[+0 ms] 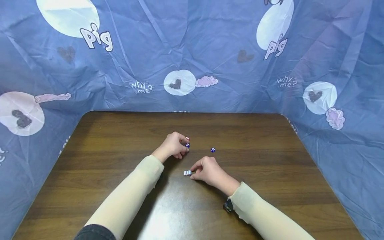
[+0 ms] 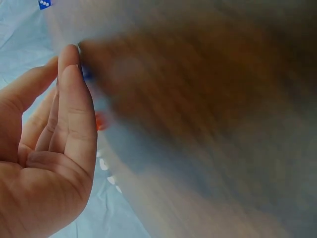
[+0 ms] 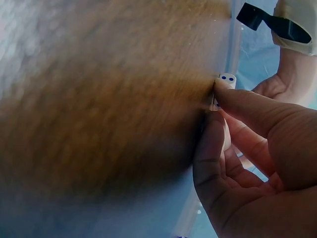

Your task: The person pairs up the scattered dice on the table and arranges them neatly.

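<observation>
In the head view my left hand (image 1: 175, 145) reaches across the table, its thumb and forefinger pinching a blue die (image 1: 187, 145). Just behind those fingertips lies a red die (image 1: 187, 138), partly covered; it shows as an orange-red blur in the left wrist view. Nearer to me, two white dice (image 1: 185, 173) sit side by side. The right one is between the thumb and forefinger of my right hand (image 1: 208, 171). Seen from the right wrist, the fingertips cover most of that white die, and a face with blue dots (image 3: 228, 78) shows past the thumb.
Another blue die (image 1: 213, 150) lies right of the left hand, beyond the right hand. The brown wooden table (image 1: 255, 133) ends at a blue printed cloth (image 1: 186, 43). A black strap piece (image 1: 228, 206) hangs at the right wrist.
</observation>
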`<state>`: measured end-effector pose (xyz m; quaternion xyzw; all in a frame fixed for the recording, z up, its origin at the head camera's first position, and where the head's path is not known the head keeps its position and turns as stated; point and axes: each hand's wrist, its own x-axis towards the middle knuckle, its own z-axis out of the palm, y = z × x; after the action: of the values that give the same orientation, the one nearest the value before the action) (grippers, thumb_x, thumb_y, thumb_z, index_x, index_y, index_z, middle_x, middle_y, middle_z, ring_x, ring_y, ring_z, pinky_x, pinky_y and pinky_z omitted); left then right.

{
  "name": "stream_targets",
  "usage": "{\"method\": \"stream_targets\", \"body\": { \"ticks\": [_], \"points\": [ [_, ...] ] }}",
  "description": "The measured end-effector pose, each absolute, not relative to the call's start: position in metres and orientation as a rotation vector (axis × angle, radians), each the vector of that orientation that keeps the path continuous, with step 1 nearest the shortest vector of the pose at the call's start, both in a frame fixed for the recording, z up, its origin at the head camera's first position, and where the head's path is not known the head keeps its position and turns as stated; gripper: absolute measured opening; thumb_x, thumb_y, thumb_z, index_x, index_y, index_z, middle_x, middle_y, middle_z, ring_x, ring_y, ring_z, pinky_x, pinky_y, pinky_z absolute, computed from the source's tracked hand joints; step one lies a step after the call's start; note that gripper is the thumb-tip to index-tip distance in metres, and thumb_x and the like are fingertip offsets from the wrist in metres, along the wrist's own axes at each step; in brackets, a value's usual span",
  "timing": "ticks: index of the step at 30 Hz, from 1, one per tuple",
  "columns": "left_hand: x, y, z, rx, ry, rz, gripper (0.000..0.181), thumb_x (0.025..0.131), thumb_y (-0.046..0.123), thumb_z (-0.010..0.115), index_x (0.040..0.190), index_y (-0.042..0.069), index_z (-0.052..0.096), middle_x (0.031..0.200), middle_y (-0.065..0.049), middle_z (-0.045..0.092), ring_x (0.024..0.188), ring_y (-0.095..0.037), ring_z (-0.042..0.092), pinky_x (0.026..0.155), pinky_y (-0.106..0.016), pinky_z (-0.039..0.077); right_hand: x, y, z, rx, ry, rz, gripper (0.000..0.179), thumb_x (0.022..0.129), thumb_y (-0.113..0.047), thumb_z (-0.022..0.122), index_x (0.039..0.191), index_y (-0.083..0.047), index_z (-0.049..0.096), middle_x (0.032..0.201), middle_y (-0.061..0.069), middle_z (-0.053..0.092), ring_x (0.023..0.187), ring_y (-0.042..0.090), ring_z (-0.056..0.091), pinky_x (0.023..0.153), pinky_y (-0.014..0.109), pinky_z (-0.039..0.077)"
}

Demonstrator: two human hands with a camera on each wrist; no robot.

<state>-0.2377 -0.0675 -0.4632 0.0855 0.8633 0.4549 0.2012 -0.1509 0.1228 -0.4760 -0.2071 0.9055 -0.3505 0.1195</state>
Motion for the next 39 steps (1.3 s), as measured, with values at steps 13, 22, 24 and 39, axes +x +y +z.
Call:
{"method": "stream_targets", "body": {
  "ticks": [13,22,24,39],
  "points": [
    [-0.2444,-0.0665,-0.4694,0.095,2.362,1.288,0.026,0.087,-0.001,0.078,0.113,0.002,0.076,0.064,-0.016,0.069,0.050,-0.024,0.068,0.047,-0.034,0.059,-0.1510,0.1230,-0.4764,-0.587,2.643,-1.026,0.016,0.078,-0.013,0.090,0.091,-0.011,0.080,0.061,-0.013,0.061,0.054,0.001,0.053,0.051,0.022,0.045],
    [-0.2452,-0.0674,-0.4697,0.019,2.348,1.325,0.017,0.087,-0.002,0.079,0.104,0.001,0.078,0.065,-0.017,0.069,0.053,-0.025,0.070,0.048,-0.034,0.060,-0.1517,0.1233,-0.4763,-0.590,2.650,-1.005,0.016,0.079,-0.014,0.090,0.092,-0.012,0.081,0.061,-0.014,0.062,0.056,0.001,0.055,0.053,0.022,0.046],
    [-0.2451,-0.0674,-0.4701,0.019,2.348,1.325,0.016,0.087,-0.001,0.079,0.102,0.001,0.078,0.065,-0.017,0.069,0.053,-0.025,0.070,0.048,-0.034,0.060,-0.1517,0.1234,-0.4764,-0.587,2.649,-1.007,0.016,0.079,-0.014,0.090,0.092,-0.012,0.081,0.061,-0.014,0.062,0.055,0.001,0.055,0.053,0.022,0.046],
    [-0.2362,-0.0662,-0.4641,0.051,2.390,1.274,0.012,0.089,0.002,0.078,0.102,0.002,0.078,0.066,-0.015,0.070,0.057,-0.026,0.072,0.049,-0.034,0.060,-0.1515,0.1240,-0.4753,-0.584,2.629,-1.018,0.016,0.080,-0.013,0.089,0.093,-0.011,0.080,0.061,-0.013,0.062,0.054,0.002,0.054,0.050,0.022,0.045]
  ]
}}
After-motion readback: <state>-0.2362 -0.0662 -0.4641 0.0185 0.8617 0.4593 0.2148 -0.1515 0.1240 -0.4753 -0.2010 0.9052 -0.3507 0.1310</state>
